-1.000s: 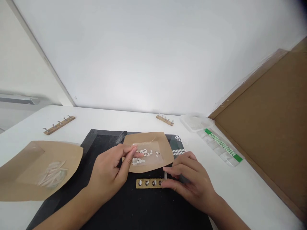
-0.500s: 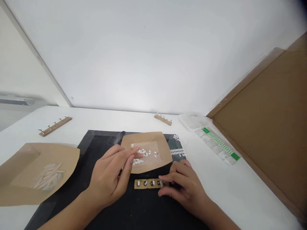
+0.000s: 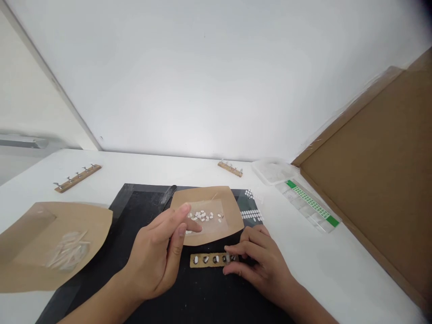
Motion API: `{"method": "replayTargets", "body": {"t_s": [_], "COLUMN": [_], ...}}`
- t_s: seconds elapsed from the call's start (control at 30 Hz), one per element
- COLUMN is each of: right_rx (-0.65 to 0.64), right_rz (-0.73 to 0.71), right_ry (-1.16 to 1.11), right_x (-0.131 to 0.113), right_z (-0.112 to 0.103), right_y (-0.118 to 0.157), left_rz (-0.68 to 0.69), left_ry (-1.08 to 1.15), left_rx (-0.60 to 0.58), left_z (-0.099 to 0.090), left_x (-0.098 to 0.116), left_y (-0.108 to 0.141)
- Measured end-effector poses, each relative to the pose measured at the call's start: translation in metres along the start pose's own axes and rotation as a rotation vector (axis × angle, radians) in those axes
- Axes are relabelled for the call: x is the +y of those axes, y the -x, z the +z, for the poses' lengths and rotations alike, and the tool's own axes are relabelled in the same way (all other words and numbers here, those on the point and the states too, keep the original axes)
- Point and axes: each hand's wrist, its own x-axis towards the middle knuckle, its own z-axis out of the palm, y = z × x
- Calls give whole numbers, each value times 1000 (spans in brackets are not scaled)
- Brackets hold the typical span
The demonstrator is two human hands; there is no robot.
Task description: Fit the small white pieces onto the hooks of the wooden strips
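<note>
Over the near left edge of a brown paper sheet [image 3: 205,193] is my left hand [image 3: 157,254], its fingers apart and nothing visible between them. One fingertip is by the small white oval pieces [image 3: 202,216] on the sheet's clear film. My right hand [image 3: 261,261] pinches a small translucent piece [image 3: 228,258] between thumb and index finger, at the right end of a cork-coloured strip [image 3: 211,260]. Round metal holders stand along that strip, some with a white oval on top. My right fingers hide the strip's end.
A black mat [image 3: 199,297] lies under the work. Further off are two strips with clips, at left [image 3: 78,178] and centre [image 3: 230,168]. Another brown sheet [image 3: 27,225] bears thin sticks. At right are a clear case [image 3: 308,204], a tray [image 3: 270,171] and a cardboard box [image 3: 378,180].
My left hand's fingers have spread, and one fingertip has moved down toward the film's near edge. My right hand has kept its pinch over the strip.
</note>
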Motion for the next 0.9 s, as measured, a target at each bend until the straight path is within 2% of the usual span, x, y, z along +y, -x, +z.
{"method": "replayTargets", "body": {"t_s": [0.27, 0.67, 0.9], "right_rx": [-8, -48, -23], "right_rz": [13, 21, 29], "right_ry": [21, 56, 67], "right_x": [1, 3, 2], "right_z": [0, 2, -2], "right_y": [0, 3, 1], "left_rz": [-20, -48, -50], "left_ry": [-30, -108, -103], "left_rx": [-7, -125, -108], "left_z": [-1, -3, -3], "left_x": [3, 6, 10], "left_y": [-4, -6, -8]}}
